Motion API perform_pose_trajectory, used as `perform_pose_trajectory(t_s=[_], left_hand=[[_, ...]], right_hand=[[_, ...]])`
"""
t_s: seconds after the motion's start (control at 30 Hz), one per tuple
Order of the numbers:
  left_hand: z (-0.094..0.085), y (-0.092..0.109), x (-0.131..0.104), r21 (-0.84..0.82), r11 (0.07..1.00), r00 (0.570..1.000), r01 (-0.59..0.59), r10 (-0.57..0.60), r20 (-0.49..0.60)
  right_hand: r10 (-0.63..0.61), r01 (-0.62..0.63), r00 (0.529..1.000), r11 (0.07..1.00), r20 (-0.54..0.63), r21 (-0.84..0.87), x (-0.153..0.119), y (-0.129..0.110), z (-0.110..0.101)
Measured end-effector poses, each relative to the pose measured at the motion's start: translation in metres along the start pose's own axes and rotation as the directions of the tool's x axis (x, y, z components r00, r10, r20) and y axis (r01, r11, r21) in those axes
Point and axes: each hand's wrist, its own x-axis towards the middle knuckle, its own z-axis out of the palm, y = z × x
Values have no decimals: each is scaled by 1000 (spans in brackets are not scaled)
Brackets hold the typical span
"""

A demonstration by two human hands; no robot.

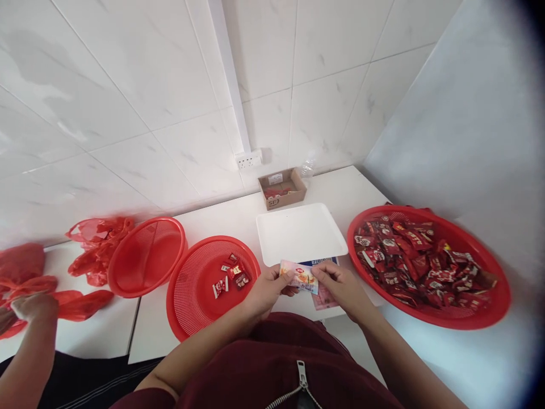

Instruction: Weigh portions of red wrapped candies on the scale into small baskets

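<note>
Where the two hands meet, at the near edge of the shallow white rectangular tray (300,233), they hold a small flat rectangular packet (301,277), pale pink and blue with orange print and a red mark. Its left end is under the left thumb, right end under the right thumb, middle bare. Left hand (267,291): narrow pinch, thumb on top, only the packet's thickness in the gap, other fingers curled. Right hand (343,289): same narrow pinch at the other end, fingers folded behind, tips mostly hidden. Can't tell if it's paper or film.

Just in front of the tray, under the hands: flat printed sheet (325,301), pink and blue, maybe two pieces. Right of tray: large red plastic basket (494,301) heaped with red wrapped sachets (426,264). Left of tray: round red mesh basket (193,284), a few sachets inside. Farther left: smaller red plastic basket (164,250), then a co-worker's hand (38,307) at a thin red plastic bag (23,261). Behind tray: open brown cardboard box (292,199).
</note>
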Motion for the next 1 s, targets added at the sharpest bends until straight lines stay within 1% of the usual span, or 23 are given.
perform_pose_trajectory(t_s=[0.13, 0.27, 0.47, 0.57, 0.7, 0.87, 0.93, 1.0], left_hand=[[-2, 2, -4, 34, 999, 1000, 13, -14, 23], [-1, 5, -8, 27, 1000, 999, 12, -13, 36], [4, 5, -12, -17, 999, 999, 39, -39, -8], [8, 4, -14, -7, 999, 999, 45, -45, -27], [16, 4, -14, 33, 999, 1000, 9, -8, -9], [31, 0, -8, 60, 997, 999, -39, 40, -1], [36, -2, -4, 52, 997, 997, -62, 64, -41], [40, -4, 3, 48, 994, 989, -98, 102, -108]], right_hand=[[4, -4, 1000, 1000, 3, 16, -2, 6, 2], [4, -4, 1000, 1000, -5, 16, -5, 9, 3], [-24, 24, 999, 999, -33, -23, -9, 12, 0], [-68, 66, 997, 997, -42, -46, -11, 12, -4], [-106, 102, 993, 993, -55, -60, -14, 12, -12], [-271, 254, 956, 956, -114, -144, -16, 17, -30], [-287, 270, 947, 954, -143, -126, -16, 20, -40], [-271, 262, 948, 962, -168, -72, -16, 24, -51]])
